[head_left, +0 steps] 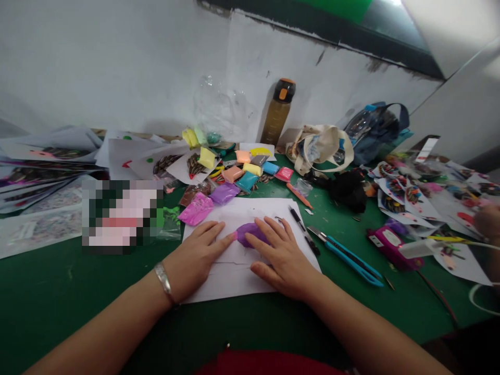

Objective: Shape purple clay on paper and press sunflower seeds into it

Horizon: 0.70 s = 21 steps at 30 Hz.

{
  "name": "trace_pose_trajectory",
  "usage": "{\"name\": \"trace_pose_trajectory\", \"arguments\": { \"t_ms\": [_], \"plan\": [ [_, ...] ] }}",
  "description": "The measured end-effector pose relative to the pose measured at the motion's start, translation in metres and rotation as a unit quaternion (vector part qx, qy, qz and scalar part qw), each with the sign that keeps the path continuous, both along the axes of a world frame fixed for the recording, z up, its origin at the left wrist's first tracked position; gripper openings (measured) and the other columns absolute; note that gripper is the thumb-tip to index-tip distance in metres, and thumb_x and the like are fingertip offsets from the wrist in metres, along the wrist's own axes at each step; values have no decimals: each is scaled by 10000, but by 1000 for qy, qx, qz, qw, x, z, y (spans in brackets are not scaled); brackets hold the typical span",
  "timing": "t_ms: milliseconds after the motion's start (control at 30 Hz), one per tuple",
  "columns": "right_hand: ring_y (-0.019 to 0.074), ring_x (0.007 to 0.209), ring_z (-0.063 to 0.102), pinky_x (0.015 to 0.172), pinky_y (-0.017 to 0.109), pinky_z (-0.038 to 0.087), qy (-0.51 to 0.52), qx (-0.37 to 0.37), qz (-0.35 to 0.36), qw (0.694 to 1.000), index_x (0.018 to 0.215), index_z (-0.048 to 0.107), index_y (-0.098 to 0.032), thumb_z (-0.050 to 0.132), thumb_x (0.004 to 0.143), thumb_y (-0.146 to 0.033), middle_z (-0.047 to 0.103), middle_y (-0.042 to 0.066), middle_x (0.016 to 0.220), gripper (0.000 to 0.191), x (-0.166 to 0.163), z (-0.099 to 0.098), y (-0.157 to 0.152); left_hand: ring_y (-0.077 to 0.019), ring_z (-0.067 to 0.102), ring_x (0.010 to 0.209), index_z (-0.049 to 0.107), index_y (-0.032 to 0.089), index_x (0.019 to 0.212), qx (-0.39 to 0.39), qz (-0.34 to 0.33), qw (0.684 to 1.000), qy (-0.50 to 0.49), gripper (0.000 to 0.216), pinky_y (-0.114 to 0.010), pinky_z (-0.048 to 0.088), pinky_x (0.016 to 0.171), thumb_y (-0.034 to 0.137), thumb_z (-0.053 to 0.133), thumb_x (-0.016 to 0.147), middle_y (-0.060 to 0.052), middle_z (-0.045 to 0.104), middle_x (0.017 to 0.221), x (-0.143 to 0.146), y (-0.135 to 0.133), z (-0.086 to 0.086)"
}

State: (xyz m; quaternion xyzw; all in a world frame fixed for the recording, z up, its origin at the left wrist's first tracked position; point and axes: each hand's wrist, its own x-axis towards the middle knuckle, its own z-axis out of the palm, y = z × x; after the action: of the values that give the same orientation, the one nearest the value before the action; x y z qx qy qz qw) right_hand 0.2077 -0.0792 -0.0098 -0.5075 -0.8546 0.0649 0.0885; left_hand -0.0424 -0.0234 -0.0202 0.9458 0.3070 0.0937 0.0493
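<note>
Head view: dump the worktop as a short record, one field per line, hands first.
left hand: on the paper, one fingertip at the purple patch's left end
right hand: fingers spread, partly covering the patch
work piece: purple patch
under it: white paper on green table
right of paper: blue cutter
at paper's right edge: black pen
beyond hands: pink packet, purple packet
by wall: bottle
</note>
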Motion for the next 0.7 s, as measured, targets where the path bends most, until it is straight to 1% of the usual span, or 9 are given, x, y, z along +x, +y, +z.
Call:
{"name": "trace_pose_trajectory", "arguments": {
  "t_ms": [100, 267, 400, 467, 600, 700],
  "plan": [
    [329, 1408, 187, 1113, 615, 98, 0, 0, 0, 1000, 1388, 432, -308, 378, 924, -566, 262, 83, 1538, 534, 0, 0, 0, -319, 380, 1265, 503, 170, 1341, 2, 1, 1000, 5, 640, -518, 391, 1023, -55, 367, 757, -168, 467, 1363, 0, -1, 1],
    [318, 1412, 183, 1118, 603, 102, 4, 2, -2, 1000, 1394, 427, -296, 375, 931, -547, 267, 88, 1536, 529, 2, -1, 1, -286, 378, 1272, 395, 183, 1416, -5, 7, 1000, -1, 696, -497, 383, 1041, -62, 343, 766, -144, 465, 1374, 1, -3, 1],
    [325, 1406, 196, 1112, 611, 113, 6, -4, -7, 1000, 1383, 444, -304, 379, 932, -543, 285, 81, 1529, 515, 1, 0, 1, -302, 376, 1274, 474, 199, 1363, 0, 9, 1000, 1, 655, -502, 394, 1027, -49, 365, 767, -141, 471, 1372, 1, -3, 1],
    [328, 1409, 188, 1112, 612, 108, 1, -10, -8, 1000, 1377, 452, -311, 367, 934, -550, 290, 77, 1528, 511, 0, 0, 1, -300, 367, 1286, 475, 187, 1362, 1, 7, 1000, 1, 660, -503, 381, 1040, -56, 365, 757, -146, 467, 1377, 1, -4, 1],
    [340, 1415, 164, 1107, 620, 109, -7, -7, -24, 1000, 1408, 414, -294, 351, 937, -555, 250, 92, 1542, 542, -2, -1, 1, -290, 362, 1301, 429, 159, 1394, -9, 12, 1000, -5, 684, -512, 356, 1062, -64, 359, 751, -160, 464, 1383, 2, -4, 1],
    [351, 1409, 182, 1101, 627, 118, -9, -7, -32, 999, 1381, 454, -297, 348, 936, -560, 266, 89, 1537, 528, -3, -1, 1, -294, 374, 1297, 464, 164, 1372, -11, 18, 1000, -12, 665, -507, 366, 1057, -59, 374, 752, -163, 474, 1379, 2, -4, -1]
  ]
}}
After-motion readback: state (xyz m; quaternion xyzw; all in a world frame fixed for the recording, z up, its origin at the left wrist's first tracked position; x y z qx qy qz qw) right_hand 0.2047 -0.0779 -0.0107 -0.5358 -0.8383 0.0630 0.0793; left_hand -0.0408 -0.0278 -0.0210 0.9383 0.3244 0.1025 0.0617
